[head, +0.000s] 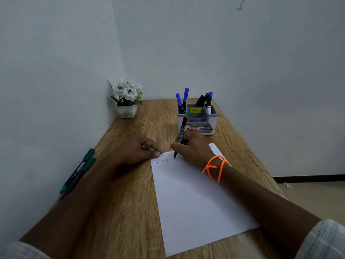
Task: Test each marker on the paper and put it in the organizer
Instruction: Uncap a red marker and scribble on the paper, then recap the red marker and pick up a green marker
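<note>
White paper sheet (196,199) under our fingers: left hand (136,150) presses it, right hand (194,148) pinches black red-ended marker (181,133) scribbling; next, grey plastic organizer (197,118).

I see bare table (130,202) between my forearms. Walls close the left and far sides. The organizer (197,118) stands just behind my right hand (192,146), flowers (127,98) fill the corner, two markers (78,172) line the left edge.

A wood-grain desk (130,193) fills a corner between two pale, bare walls (242,53). A white flower pot (127,110) sits at its far left corner. Beige floor (317,199) with dark baseboard (308,178) lies to the right.
</note>
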